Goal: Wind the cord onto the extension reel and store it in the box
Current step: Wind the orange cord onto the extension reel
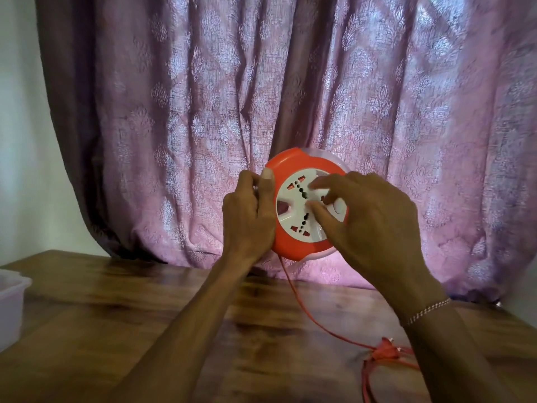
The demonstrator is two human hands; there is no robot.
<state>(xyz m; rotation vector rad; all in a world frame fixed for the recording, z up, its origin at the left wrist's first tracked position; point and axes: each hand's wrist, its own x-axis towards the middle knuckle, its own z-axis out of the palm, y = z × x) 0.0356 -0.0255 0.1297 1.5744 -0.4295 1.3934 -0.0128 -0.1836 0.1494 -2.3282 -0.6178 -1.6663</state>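
the reel (pixel 305 203) is gripped at its left rim by the left hand (pixel 248 212), thumb curled over the orange edge, presumably to steady the housing. the right hand (pixel 369 222) is laid on the white socket face with fingers spread and slightly bent, likely to turn it; whether anything is pinched cannot be told. the reel is held above the table (pixel 145 301), its face turned toward the camera, its axis running roughly front to back. the cord (pixel 293 292) hangs from the lower rim and trails to the plug (pixel 385 350) lying on the table at right. the box (pixel 11 301) sits at the far left edge.
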